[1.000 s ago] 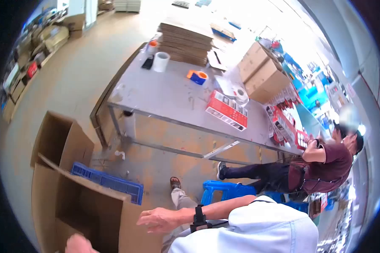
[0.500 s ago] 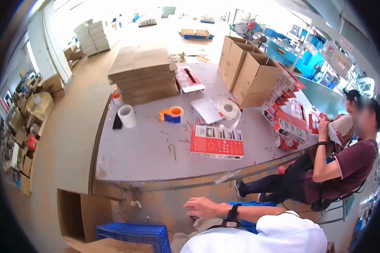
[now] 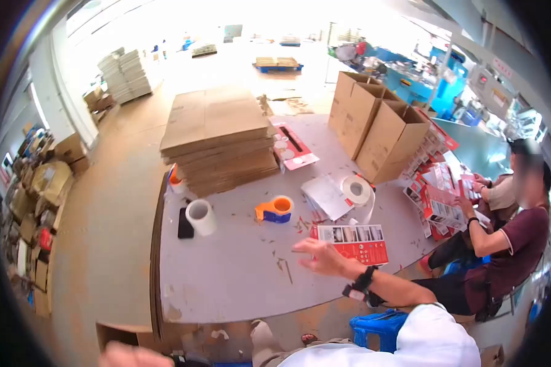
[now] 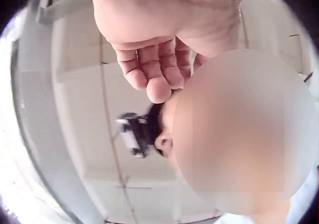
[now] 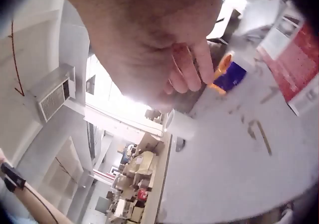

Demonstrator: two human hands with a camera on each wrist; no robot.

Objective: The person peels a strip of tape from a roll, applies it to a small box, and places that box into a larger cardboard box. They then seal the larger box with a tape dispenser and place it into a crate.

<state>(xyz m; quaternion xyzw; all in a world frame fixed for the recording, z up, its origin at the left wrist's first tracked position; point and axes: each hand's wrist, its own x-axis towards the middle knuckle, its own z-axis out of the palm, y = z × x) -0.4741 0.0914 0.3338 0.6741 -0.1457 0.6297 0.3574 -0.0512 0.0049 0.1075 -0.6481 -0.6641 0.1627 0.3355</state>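
My right hand (image 3: 326, 258) reaches over the grey table (image 3: 226, 275) with its fingers loosely bent and nothing in them. Right beside it lies a red and white printed box (image 3: 364, 251), partly behind the hand in the head view. An orange and blue tape dispenser (image 3: 277, 210) sits farther back; in the right wrist view the dispenser (image 5: 229, 77) appears just past the fingertips. Low at the left edge of the head view, my left hand (image 3: 134, 355) is blurred and cut off. The left wrist view shows that hand (image 4: 164, 29) raised, fingers relaxed, holding nothing.
On the table stand a tall stack of flat cardboard (image 3: 217, 125), a clear tape roll (image 3: 201, 217), a white label roll (image 3: 356, 191), papers (image 3: 328, 197) and open cartons (image 3: 392, 140). Two people sit at the right by red packaging (image 3: 441, 202). A blue stool (image 3: 378, 329) stands below.
The head view has swung up from the open carton on the floor to the table. My right hand has risen from below the table's edge to over it, near the red box.
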